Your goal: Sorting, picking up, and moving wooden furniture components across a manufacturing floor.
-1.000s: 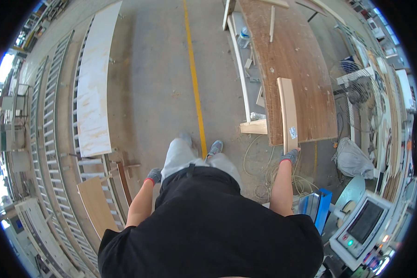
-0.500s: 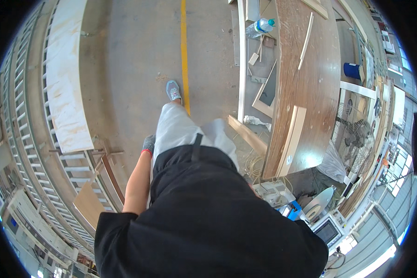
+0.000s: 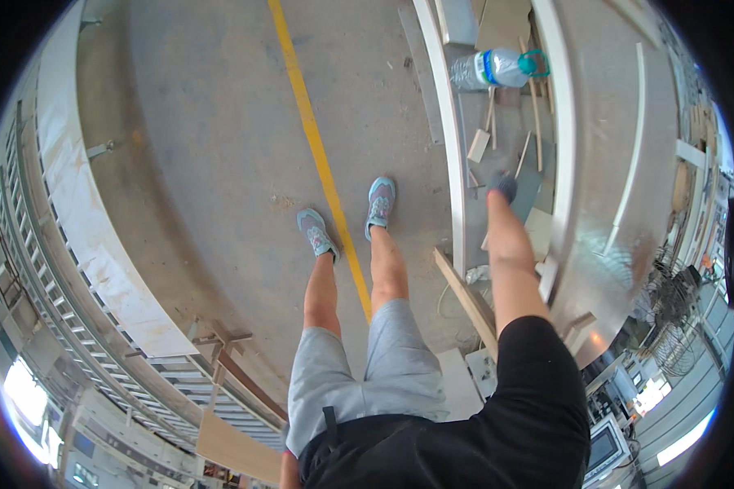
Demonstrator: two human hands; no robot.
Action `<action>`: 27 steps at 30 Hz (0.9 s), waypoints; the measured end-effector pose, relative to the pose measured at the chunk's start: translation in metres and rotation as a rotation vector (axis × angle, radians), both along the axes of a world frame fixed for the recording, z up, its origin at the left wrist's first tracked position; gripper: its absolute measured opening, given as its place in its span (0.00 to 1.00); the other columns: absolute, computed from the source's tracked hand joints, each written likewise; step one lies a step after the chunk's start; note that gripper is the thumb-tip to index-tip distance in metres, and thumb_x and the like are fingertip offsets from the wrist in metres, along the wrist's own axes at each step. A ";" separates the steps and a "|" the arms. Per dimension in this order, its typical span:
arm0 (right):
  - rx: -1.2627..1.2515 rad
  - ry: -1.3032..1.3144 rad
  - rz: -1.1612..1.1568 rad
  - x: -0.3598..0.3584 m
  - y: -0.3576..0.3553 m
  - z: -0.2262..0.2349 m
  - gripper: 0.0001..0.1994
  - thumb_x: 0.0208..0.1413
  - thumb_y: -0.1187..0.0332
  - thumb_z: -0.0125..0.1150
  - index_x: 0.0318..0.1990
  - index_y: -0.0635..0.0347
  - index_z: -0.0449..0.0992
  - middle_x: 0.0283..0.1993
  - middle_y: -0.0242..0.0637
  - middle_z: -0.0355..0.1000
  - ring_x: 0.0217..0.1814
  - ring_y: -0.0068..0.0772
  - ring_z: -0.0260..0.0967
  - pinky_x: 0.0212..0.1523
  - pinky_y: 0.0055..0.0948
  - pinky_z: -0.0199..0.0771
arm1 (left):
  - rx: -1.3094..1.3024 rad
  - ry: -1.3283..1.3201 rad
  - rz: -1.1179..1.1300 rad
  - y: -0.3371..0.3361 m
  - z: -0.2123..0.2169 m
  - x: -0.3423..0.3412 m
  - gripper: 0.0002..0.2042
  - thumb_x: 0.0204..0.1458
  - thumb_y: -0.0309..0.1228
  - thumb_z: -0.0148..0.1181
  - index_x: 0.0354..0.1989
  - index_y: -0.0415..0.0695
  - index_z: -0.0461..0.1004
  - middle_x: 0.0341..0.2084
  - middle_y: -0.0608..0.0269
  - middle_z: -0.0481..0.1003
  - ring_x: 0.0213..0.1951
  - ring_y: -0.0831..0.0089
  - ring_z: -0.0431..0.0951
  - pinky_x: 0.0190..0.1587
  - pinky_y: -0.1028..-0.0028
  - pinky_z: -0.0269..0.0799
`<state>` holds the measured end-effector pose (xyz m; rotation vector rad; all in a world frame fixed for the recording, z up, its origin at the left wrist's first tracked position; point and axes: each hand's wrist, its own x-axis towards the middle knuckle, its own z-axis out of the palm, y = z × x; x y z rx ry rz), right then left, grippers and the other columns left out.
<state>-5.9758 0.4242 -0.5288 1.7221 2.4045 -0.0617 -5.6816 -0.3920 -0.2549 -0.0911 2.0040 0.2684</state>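
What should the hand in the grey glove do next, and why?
Probably lower a little and close on a small wood offcut. The right hand, gloved, reaches down over the scrap pieces on the floor beside the long white board, and it looks empty. The left hand is out of view.

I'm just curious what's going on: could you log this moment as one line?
right hand: gloved, reaching down among wood scraps under the workbench | left hand: out of view | water bottle: lying nearby
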 end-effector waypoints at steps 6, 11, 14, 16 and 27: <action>-0.331 0.070 -0.108 -0.040 0.047 -0.087 0.25 0.57 0.51 0.53 0.58 0.55 0.76 0.57 0.52 0.76 0.59 0.51 0.74 0.60 0.44 0.73 | -0.034 -0.109 0.054 0.035 -0.013 -0.064 0.10 0.52 0.34 0.53 0.31 0.46 0.80 0.31 0.47 0.79 0.38 0.48 0.78 0.38 0.53 0.73; -0.270 0.142 -0.025 -0.050 0.038 -0.083 0.21 0.56 0.60 0.58 0.57 0.53 0.76 0.55 0.50 0.77 0.59 0.50 0.75 0.58 0.44 0.74 | -0.018 -0.110 0.140 0.051 -0.032 -0.091 0.10 0.52 0.34 0.53 0.31 0.46 0.80 0.31 0.47 0.79 0.38 0.48 0.79 0.38 0.53 0.73; -0.210 0.068 0.009 -0.056 0.065 -0.076 0.19 0.56 0.59 0.59 0.53 0.53 0.78 0.54 0.49 0.77 0.58 0.50 0.75 0.57 0.44 0.74 | 0.019 -0.099 0.192 0.059 -0.056 -0.096 0.10 0.52 0.34 0.53 0.31 0.46 0.80 0.30 0.48 0.79 0.37 0.48 0.79 0.38 0.52 0.72; -0.191 -0.006 0.053 -0.059 0.072 -0.073 0.18 0.57 0.56 0.59 0.50 0.53 0.79 0.54 0.48 0.78 0.57 0.49 0.75 0.57 0.44 0.74 | 0.033 -0.104 0.227 0.063 -0.065 -0.097 0.10 0.52 0.34 0.52 0.31 0.46 0.80 0.30 0.48 0.79 0.37 0.48 0.79 0.38 0.52 0.72; -0.149 -0.341 0.032 0.059 0.008 -0.071 0.17 0.60 0.62 0.53 0.52 0.61 0.76 0.58 0.52 0.73 0.59 0.53 0.73 0.57 0.43 0.75 | 0.095 -0.156 0.396 0.077 -0.042 -0.115 0.10 0.53 0.34 0.52 0.30 0.46 0.80 0.30 0.48 0.79 0.37 0.48 0.79 0.38 0.52 0.72</action>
